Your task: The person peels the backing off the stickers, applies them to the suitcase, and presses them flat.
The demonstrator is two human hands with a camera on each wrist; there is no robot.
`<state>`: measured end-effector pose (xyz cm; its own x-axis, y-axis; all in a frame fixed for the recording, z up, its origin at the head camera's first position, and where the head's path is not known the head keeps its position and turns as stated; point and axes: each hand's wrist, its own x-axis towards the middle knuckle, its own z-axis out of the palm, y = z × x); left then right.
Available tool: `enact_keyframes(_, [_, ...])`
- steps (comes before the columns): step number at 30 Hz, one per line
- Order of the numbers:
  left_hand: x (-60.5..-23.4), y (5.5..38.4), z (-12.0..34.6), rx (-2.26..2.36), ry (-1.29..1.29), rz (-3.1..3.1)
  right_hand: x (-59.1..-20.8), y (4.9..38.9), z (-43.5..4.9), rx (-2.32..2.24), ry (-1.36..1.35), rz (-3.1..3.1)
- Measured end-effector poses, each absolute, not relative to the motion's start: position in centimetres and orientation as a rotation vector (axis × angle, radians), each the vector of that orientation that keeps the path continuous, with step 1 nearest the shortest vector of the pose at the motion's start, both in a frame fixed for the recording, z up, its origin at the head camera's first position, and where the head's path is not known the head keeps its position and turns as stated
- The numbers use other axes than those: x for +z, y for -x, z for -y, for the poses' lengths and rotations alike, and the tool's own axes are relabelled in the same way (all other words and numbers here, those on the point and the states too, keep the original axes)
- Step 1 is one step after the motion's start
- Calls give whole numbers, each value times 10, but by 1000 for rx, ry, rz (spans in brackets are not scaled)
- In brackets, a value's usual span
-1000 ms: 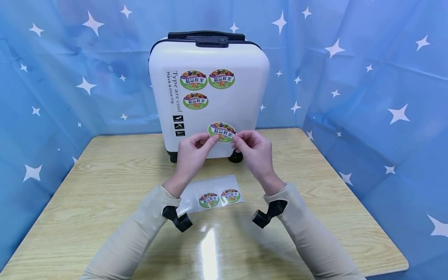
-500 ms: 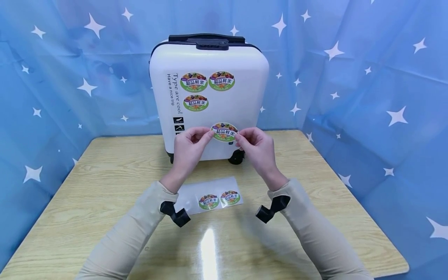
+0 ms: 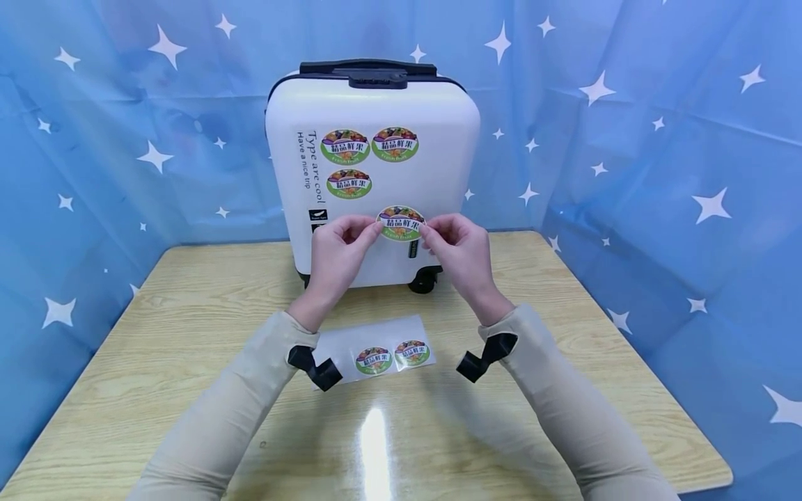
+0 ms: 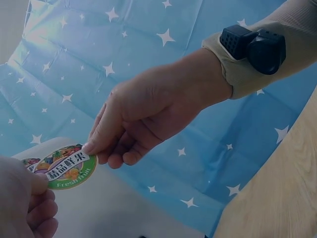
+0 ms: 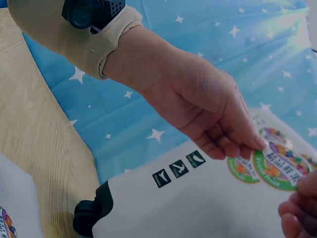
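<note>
My left hand and right hand pinch an oval fruit sticker by its two ends between thumb and fingertips. It has a green lower edge, fruit pictures and "Fresh fruit" lettering. Both hands hold it level in front of the lower part of a white suitcase, which stands upright. Stuck on the suitcase's upper part are three matching stickers: an upper left one, an upper right one and one below. In the left wrist view the right hand grips the sticker's right end.
A shiny backing sheet with two more fruit stickers lies on the wooden table below the hands. Black wheels show under the suitcase. A blue star-patterned curtain hangs behind and at the sides.
The sticker has tilted from slanted to nearly level, shifted slightly right, then risen a little along the suitcase front. Both hands have moved up with it and keep their pinch.
</note>
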<state>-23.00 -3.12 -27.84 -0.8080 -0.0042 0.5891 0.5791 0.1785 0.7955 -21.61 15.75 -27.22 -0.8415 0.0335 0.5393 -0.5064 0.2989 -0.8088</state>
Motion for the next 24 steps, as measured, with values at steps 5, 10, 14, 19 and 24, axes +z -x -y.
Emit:
enact_keyframes(5, [-276,235,30,-1650,541,2005,-266,220,-156,1569,-392,2117])
enact_keyframes(10, [-274,241,28,-1643,519,2019,-251,210,-148,1555,-354,2129])
enact_keyframes(14, [-272,245,26,-1633,501,2030,-248,213,-147,1546,-333,2132])
enact_keyframes(19, [-270,249,25,-1625,485,2020,-257,232,-152,1561,-336,2113])
enact_keyframes(24, [-268,252,24,-1631,478,2002,-259,242,-152,1564,-331,2094])
